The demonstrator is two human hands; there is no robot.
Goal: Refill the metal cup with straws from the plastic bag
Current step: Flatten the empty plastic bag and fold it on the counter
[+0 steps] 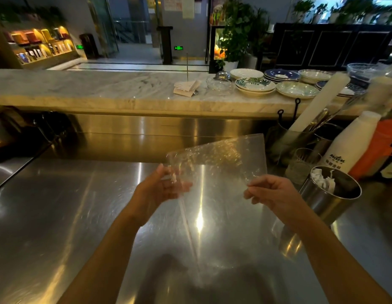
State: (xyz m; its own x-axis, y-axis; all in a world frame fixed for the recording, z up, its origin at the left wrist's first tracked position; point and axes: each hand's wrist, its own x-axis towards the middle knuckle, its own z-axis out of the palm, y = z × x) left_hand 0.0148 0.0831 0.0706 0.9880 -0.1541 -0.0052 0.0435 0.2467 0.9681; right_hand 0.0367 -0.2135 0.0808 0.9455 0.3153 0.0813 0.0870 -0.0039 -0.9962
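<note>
A clear plastic bag (219,156) is held up flat over the steel counter, and nothing shows inside it. My left hand (162,187) grips its lower left corner, fingers behind the film. My right hand (269,191) pinches its lower right edge. Just right of my right hand stands the metal cup (331,198), tilted toward me in this wide view. White paper-wrapped straws (324,178) stick up inside the cup at its far side.
A steel counter (69,205) spreads below my hands. At the right stand a white milk bottle (348,145), a glass (302,163), and a container of utensils (300,137). Stacked plates (256,85) and a paper stack (186,87) sit on the marble bar.
</note>
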